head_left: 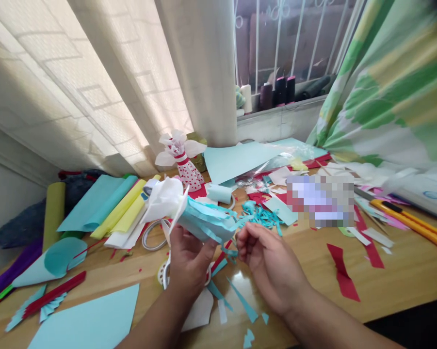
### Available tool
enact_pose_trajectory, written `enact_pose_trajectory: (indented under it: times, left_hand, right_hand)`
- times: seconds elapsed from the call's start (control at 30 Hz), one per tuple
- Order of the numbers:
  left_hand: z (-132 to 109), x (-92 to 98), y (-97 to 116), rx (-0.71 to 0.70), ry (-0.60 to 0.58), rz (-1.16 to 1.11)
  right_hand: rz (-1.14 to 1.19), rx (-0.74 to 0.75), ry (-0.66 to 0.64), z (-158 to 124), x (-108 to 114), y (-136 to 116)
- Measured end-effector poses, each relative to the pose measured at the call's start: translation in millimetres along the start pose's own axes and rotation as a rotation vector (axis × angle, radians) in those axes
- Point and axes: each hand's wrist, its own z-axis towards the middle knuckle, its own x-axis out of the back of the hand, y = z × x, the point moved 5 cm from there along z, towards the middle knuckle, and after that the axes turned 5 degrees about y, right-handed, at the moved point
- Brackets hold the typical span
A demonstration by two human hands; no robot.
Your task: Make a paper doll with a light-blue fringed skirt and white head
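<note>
My left hand [189, 261] is wrapped around a light-blue paper cone [205, 220] that lies tilted, its wide, fringed end toward the right. White paper petals [163, 201] stick out at its left end. At the fringed end, the curled fingers of my right hand [267, 264] pinch a thin blue paper strip [243, 222]; the fingertips partly hide it. Blue shreds [260, 215] lie on the table behind that hand. A roll of tape [155, 235] is just left of my left hand.
A finished-looking paper flower [187, 169] with a heart-patterned wrap stands at the back. Rolled coloured paper [112, 201] and a blue cone [54, 264] lie left. An orange box cutter [412, 223] lies right, beside red scraps [344, 274]. A blue sheet [90, 320] is near the front.
</note>
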Motion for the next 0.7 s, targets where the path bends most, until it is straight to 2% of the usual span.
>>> enact_pose_trajectory:
  times: [0.07,0.13,0.2,0.27,0.43,0.6,0.7]
  left_hand:
    - [1,1.8,2,-0.004,0.002,-0.028]
    - [2,2.6,3,0.008,-0.008,-0.071]
    - [4,2.3,3,0.037,-0.021,-0.112]
    - [4,1.3,2,0.086,-0.027,-0.143]
    - [1,-3.0,-4,0.220,-0.038,-0.197]
    - [-1,-6.5,-5,0.235,-0.053,-0.216]
    - [-3,-10.2,-5,0.243,-0.110,-0.237]
  right_hand:
    - [-0.005,-0.045,-0.013,-3,2,6]
    - [-0.047,0.009,0.013,-5,9,6]
    - [-0.148,0.211,0.068,-6,17,-4]
    - [-0.336,0.496,0.066,-11,20,-20]
    - [-0.827,1.127,-0.155,-36,1,-49]
    - [-1.114,1.543,-0.214,-47,-9,-45]
    - [-1.259,1.734,-0.161,-45,-10,-38]
